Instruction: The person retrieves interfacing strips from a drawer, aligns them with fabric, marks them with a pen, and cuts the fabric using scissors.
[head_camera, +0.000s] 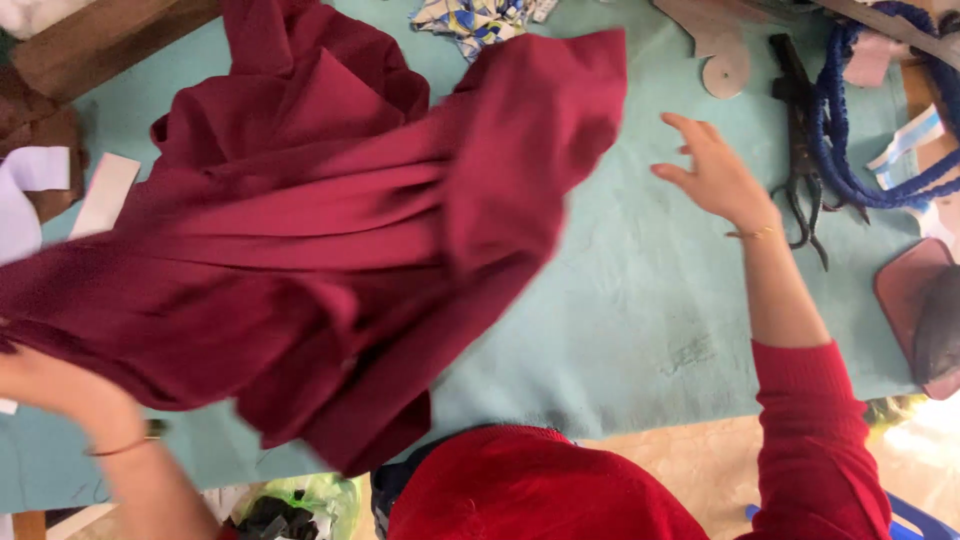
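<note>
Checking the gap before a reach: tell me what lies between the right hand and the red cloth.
In the head view, only bare teal table cover shows between the open right hand and the red cloth; nothing sits there.

Dark red cloth (330, 230), big and crumpled with deep folds, blurred. It lies bunched over the left half of the teal table cover (640, 310), lower left edge lifted.

Single head-worn view, looking steeply down – no second angle to compare.

Facing forward over a teal-covered table (640, 330) from chest height, close enough for a maroon cloth (330, 260) to fill the left half. Left hand (50, 385) cut at the frame edge, right hand (715, 175) fully in view – own red sweater along the bottom.
</note>
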